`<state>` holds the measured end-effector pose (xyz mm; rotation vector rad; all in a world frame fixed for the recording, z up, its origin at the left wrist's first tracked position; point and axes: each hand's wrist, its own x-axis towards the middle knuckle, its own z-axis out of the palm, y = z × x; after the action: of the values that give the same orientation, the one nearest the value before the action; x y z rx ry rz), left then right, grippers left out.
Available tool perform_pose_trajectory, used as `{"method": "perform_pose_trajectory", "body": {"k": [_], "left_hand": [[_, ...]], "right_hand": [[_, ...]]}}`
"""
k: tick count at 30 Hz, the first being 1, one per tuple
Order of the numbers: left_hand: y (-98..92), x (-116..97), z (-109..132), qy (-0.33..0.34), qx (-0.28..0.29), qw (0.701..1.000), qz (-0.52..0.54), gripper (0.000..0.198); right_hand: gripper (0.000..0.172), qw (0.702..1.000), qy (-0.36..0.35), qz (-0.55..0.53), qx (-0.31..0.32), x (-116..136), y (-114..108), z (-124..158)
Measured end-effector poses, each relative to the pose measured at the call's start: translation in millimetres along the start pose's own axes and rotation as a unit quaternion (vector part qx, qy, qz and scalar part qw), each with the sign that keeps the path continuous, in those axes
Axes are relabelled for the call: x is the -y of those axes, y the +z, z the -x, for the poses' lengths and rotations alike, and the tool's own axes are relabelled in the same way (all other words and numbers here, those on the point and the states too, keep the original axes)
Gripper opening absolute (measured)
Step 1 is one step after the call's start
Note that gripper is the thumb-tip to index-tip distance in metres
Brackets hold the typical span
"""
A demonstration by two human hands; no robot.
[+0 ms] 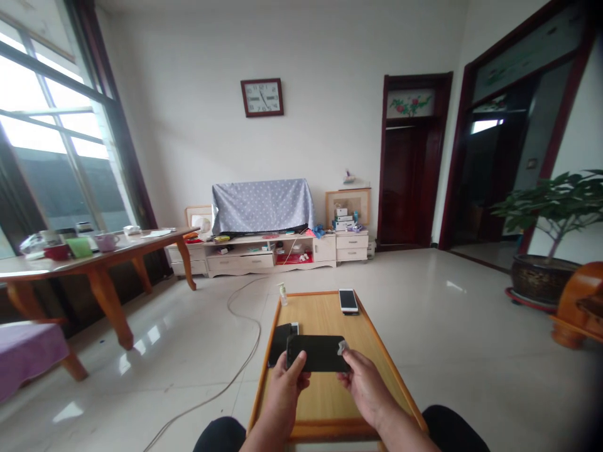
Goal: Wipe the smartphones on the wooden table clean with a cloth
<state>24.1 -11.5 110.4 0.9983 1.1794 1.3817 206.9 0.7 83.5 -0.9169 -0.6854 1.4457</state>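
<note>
A black smartphone (320, 353) is held sideways above the low wooden table (325, 402), its dark screen turned up toward me. My left hand (288, 380) grips its left end, thumb on the front and fingers underneath. At the right end, my right hand (362, 376) holds the phone's edge and pinches a small greyish-white wipe or cloth (342, 346) against the corner. Just behind the left end lie a dark phone (279, 344) and, partly hidden, a white-edged one (295, 328). A white phone (348, 300) rests near the far right corner, on top of something dark.
A small pump bottle (282, 294) stands at the table's far left corner. On the floor to the left runs a long cable (235, 370). A dining table (108, 260) with cups is at left, a low cabinet (245, 262) ahead, a potted plant (541, 276) at right.
</note>
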Motion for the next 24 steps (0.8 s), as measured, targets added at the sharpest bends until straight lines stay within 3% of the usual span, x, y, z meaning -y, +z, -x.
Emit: {"method": "perform_pose_trajectory", "body": {"k": [2, 4, 8, 11, 17, 24], "left_hand": [[-9.7, -2.8, -2.6, 0.045, 0.005, 0.996, -0.075, 0.07], [-18.8, -4.0, -3.6, 0.124, 0.024, 0.972, -0.197, 0.085], [-23.5, 1.9, -0.4, 0.228, 0.144, 0.865, -0.424, 0.104], [-14.3, 12.5, 1.8, 0.244, 0.143, 0.826, -0.487, 0.098], [4.6, 29.8, -0.1, 0.276, 0.055, 0.818, -0.502, 0.079], [0.1, 39.0, -2.9, 0.251, 0.021, 0.839, -0.482, 0.075]], "right_hand": [[0.036, 1.0, -0.001, 0.025, 0.002, 1.7, -12.0, -4.0], [0.036, 0.998, 0.004, 0.057, 0.001, 0.5, -22.5, -7.6], [0.04, 0.994, 0.005, 0.107, -0.009, -1.4, -31.1, -13.2], [0.044, 0.992, -0.009, 0.124, -0.023, 2.3, -25.8, -16.1], [0.045, 0.993, -0.045, 0.068, -0.084, -1.0, -5.9, -21.0], [0.043, 0.991, -0.062, 0.054, -0.102, -12.5, -3.2, -20.8]]}}
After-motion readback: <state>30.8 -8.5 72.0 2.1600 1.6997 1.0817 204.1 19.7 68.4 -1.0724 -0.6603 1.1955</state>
